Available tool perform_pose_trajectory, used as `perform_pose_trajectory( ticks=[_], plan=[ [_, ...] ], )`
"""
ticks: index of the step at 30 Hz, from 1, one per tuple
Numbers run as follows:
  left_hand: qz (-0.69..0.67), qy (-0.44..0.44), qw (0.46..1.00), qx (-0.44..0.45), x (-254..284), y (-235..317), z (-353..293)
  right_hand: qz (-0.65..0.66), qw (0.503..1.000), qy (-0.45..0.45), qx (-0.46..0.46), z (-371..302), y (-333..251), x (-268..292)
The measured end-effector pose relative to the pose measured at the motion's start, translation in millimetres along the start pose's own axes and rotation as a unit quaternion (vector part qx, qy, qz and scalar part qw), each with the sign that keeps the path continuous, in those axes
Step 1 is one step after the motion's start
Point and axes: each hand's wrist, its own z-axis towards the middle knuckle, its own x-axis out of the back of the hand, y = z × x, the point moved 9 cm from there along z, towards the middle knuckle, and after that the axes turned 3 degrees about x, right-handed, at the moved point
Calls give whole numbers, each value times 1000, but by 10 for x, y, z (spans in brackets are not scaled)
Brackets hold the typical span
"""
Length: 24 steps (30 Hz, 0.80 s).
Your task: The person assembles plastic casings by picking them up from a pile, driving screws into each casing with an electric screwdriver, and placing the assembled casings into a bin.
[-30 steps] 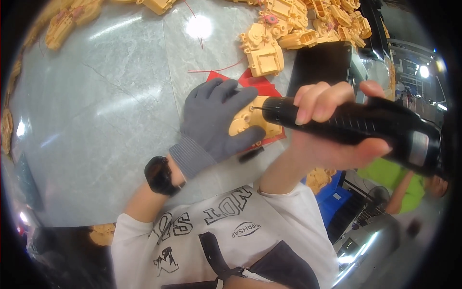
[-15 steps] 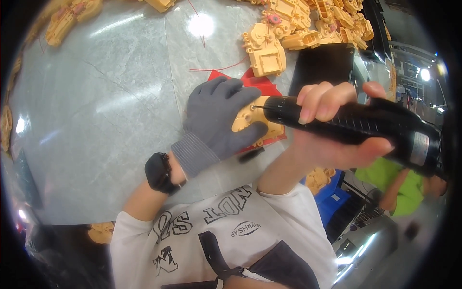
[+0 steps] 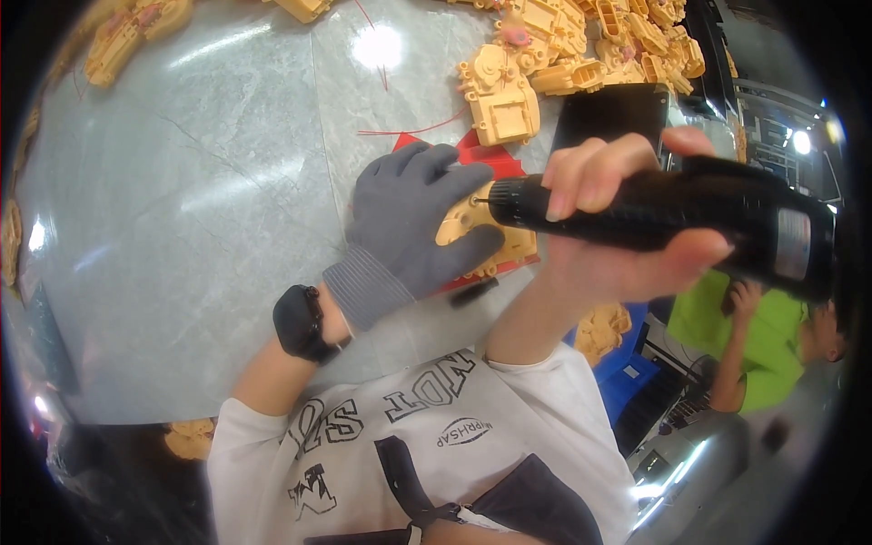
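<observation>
Grey-gloved left hand (image 3: 404, 209) pins moulded yellow plastic housing (image 3: 461, 220)

L hand half-spread, thumb & index gripping either side of housing, prob. so it can't twist. Bare right hand (image 3: 618, 263) wrapped round black cylindrical power driver (image 3: 672, 209), prob. for steady aim; thin metal bit (image 3: 482, 201) at housing's face. Driver's long axis approx. L–R in view, bit end left; housing's axis unclear, mostly under glove. Housing sits on red angular base (image 3: 490, 157), nr. edge of grey marbled bench (image 3: 200, 245).

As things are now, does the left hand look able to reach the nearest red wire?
Probably yes: the nearest red wire lies uncovered just beyond the gloved left hand, though that hand would likely have to leave the yellow part first.
</observation>
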Motion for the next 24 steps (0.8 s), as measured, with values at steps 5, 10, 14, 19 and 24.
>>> perform_pose_trajectory(
  ticks=[5,10,14,19,24],
  plan=[
    [-3,-8,1000,-3,-18,-17,2,-91,990,23,-104,26,196,-63],
    [27,36,999,-31,80,70,-7,-96,991,2,-90,-4,168,-106],
    [18,83,996,20,199,111,-103,24,996,53,-65,8,161,10],
    [161,39,986,35,189,158,-113,80,984,133,93,-295,-671,483],
    [-37,17,995,86,143,315,-111,119,978,115,128,-530,-1228,657]
  ],
)
